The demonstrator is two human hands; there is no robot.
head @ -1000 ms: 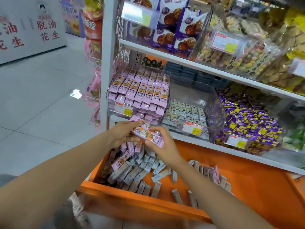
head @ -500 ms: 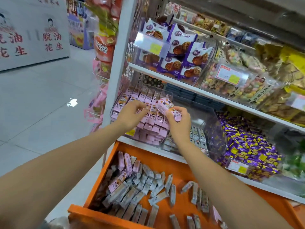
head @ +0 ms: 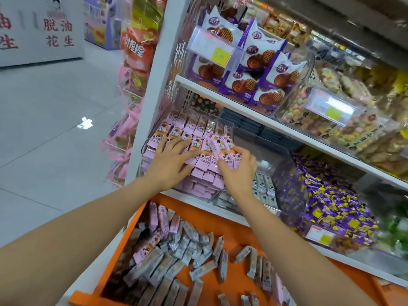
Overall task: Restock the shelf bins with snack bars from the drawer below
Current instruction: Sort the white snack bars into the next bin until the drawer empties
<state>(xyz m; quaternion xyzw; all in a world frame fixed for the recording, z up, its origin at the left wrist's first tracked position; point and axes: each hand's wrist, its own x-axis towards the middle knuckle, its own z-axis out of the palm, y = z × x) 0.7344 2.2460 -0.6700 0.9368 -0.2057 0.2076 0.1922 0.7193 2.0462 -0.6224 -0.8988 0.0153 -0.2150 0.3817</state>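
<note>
"On the lower shelf (head: 198,200), in the clear bin (head: 228,127) at its left end: see the pink snack bars (head: 189,131)? They lie in neat rows, stacked close to the rim."

"I see them. What are the hands doing?"

"The left hand (head: 170,160) lies flat on top of the rows, fingers straight and spread, gripping nothing. The right hand (head: 239,171) is at the bin's right side, fingers and thumb curled round a small bunch of bars (head: 221,144). The bunch is tilted and touches the rows beneath it."

"And the drawer?"

"The orange drawer (head: 238,281) stands pulled out directly under that shelf. Loose bars (head: 176,250) are heaped in its left part, mostly grey-wrapped with a few pink ones among them. More lie scattered toward the right, apart from the heap."

"What sits beside the pink bin?"

"Just to its right there's a second clear bin (head: 284,155) with small pale packs (head: 265,188) low inside, partly hidden by the right forearm. Past that come purple-and-yellow sweets (head: 331,195). On the shelf above are waffle packs (head: 260,60) in purple-and-white wrappers, with a yellow price tag (head: 220,55) in front. Its print is too blurred to read."
</note>
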